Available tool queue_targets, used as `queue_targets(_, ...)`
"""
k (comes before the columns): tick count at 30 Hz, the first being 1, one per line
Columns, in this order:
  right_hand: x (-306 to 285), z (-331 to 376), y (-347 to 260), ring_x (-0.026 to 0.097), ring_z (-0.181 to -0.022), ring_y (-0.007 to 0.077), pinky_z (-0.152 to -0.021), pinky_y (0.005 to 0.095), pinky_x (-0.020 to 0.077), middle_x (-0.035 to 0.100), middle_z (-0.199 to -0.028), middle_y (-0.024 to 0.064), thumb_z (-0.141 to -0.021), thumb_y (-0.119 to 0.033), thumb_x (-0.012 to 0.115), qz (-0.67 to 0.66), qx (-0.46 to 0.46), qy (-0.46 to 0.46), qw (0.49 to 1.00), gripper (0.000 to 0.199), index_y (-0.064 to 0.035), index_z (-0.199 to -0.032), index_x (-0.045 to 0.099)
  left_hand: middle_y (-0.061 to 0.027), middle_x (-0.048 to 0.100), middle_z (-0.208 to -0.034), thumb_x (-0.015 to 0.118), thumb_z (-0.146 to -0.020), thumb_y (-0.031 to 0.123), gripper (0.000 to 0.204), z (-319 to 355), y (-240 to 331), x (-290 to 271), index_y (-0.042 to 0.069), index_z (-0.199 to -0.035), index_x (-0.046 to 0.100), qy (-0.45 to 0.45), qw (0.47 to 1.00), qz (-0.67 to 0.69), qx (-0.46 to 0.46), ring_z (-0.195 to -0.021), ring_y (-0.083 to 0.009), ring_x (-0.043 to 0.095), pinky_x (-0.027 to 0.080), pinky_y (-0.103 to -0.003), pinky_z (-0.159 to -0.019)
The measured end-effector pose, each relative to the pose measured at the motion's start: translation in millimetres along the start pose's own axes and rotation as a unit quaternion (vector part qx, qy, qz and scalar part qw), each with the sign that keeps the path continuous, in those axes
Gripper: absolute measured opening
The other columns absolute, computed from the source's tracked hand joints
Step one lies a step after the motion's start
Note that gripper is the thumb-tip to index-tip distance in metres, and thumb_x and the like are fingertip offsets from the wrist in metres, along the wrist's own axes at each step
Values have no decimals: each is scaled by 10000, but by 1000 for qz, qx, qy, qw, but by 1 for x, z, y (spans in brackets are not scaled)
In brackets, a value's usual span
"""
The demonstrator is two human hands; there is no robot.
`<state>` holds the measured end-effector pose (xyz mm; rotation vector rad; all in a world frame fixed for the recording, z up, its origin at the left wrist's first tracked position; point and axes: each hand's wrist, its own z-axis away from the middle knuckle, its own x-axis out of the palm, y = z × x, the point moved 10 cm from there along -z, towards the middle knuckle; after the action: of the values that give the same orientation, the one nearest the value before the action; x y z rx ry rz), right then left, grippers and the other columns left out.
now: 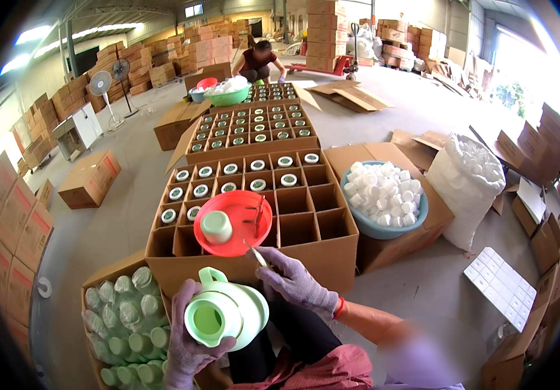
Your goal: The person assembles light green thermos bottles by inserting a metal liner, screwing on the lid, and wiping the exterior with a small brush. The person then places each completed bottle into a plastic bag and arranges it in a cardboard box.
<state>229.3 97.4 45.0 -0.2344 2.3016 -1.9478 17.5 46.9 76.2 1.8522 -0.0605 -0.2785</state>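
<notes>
Left hand [186,344] clamped round a pale green jug [225,312]; right hand [293,279] pinches tweezers [256,253] over the divided carton's [319,250] near edge.

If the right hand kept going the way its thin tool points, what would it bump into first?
Probably the red plastic bowl on the divided carton: the right hand aims its thin tool up-left at its rim, though depth is unclear.

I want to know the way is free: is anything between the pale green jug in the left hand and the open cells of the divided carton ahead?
Partly. The red bowl sits on the divided carton, covering cells straight ahead of the jug held by the left hand. The right hand, holding a thin tool, hovers at the near wall. Cells to the right are uncovered.
</notes>
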Motion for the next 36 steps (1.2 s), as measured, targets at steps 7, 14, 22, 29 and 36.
queue_targets(7, -279, -31, -181, 567, -664, 130, -589, 290, 492, 588, -831, 53, -1003, -225, 508, -216, -241, 302, 896, 222, -45, -1118, 568, -80, 528, -1262, 949, -511, 115, 910, -23, 13, -1, 45, -1316, 531, -65, 996, 62, -11, -1157, -228, 560, 488, -382, -1000)
queue_targets(14, -100, -2, -120, 606, -585, 131, -582, 286, 511, 599, -822, 58, -1004, -155, 487, 104, -92, 65, 988, 289, -23, -1259, 514, -149, 576, -1239, 918, -610, 216, 820, -20, 69, -23, 33, -1307, 526, 44, 979, -149, 134, -1224, -309, 522, 447, -459, -1044)
queue_targets(22, 27, 34, -70, 686, -649, 250, -570, 355, 529, 675, -827, 150, -992, -129, 540, 323, -182, -128, 920, 209, -46, -1181, 575, -75, 541, -1293, 896, -566, 283, 766, -26, 44, 14, 99, -1244, 589, 72, 836, -499, 216, -1288, -377, 426, 324, -544, -1103)
queue_targets(29, 59, 19, -52, 672, -641, 253, -544, 359, 548, 610, -735, 93, -940, -165, 588, 623, -184, -144, 746, 216, -64, -1131, 600, -44, 503, -1330, 891, -553, 254, 815, -28, 28, 24, 164, -1296, 569, 67, 829, -516, 205, -1335, -370, 373, 231, -661, -1116)
queue_targets(36, 72, 13, -60, 664, -575, 183, -462, 334, 533, 581, -742, 49, -885, -179, 594, 742, -237, -67, 624, 285, -48, -1137, 583, -45, 505, -1328, 873, -584, 272, 779, -30, 23, 31, 154, -1292, 571, 56, 822, -531, 200, -1334, -369, 377, 210, -676, -1125)
